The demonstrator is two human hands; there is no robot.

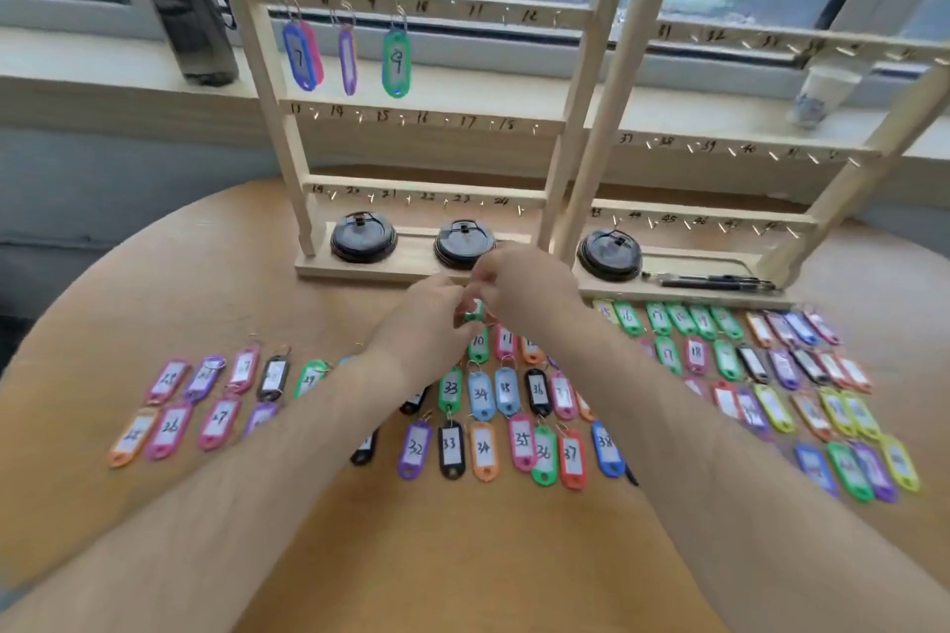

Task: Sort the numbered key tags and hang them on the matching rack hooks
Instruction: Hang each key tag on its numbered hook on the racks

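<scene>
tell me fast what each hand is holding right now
Left hand: pinches the green key tag.
Right hand: pinches the same tag's upper end; detail blurred.

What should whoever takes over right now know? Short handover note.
The left hand and right hand together pinch one green tag above the table, in front of the left rack; its number is unreadable.
Done: hung tags are on the top row and on hooks 7, 8, 9.
Left: hooks from 10 on are bare, as is the right rack where visible. The remaining tags lie in rows on the table.
</scene>
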